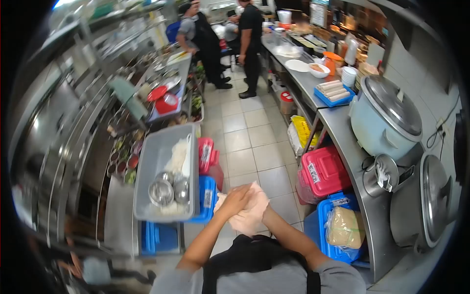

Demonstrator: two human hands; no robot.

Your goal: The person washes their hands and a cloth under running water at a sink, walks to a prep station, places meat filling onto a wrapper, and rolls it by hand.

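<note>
A pale pink cloth (250,215) is held in front of my dark apron, above the tiled floor. My left hand (236,200) lies over the cloth's upper left part with its fingers pressed together on it. Beneath the cloth's right side is my right hand (267,211), mostly hidden by the fabric. Left of my hands stands a grey plastic tub (142,171) holding metal bowls (161,191) and white rice-like food (179,154).
Two standing people (205,44) (250,44) are in the aisle ahead. A steel counter (338,122) on the right bears a large rice cooker (374,120) and a big pot (413,215). Red (325,169) and blue bins (320,230) sit below it.
</note>
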